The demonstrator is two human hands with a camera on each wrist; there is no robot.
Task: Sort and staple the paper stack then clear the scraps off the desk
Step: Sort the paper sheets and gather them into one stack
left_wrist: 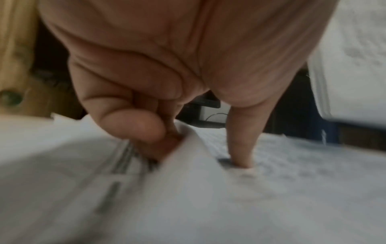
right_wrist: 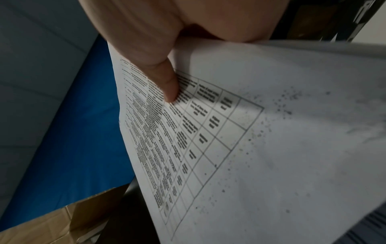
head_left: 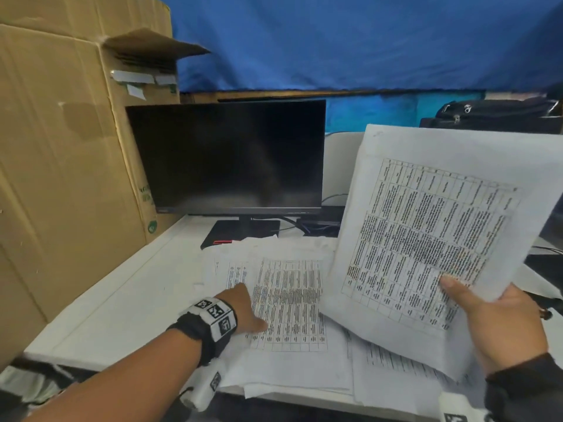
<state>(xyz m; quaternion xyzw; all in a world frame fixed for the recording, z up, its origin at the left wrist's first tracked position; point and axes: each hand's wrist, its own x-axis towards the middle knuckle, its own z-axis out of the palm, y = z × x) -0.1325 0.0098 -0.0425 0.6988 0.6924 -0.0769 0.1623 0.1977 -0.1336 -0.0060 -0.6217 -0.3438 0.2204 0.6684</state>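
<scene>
Head cam overhead; 2 wrist cams close on papers (head_left: pixel 289 303).

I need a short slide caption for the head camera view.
Right hand lifts a printed sheet while left hand picks at papers on the desk.

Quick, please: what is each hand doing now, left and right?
Left hand: pinches a sheet of the papers on the desk.
Right hand: grips the lifted printed sheets, thumb on top.
</scene>
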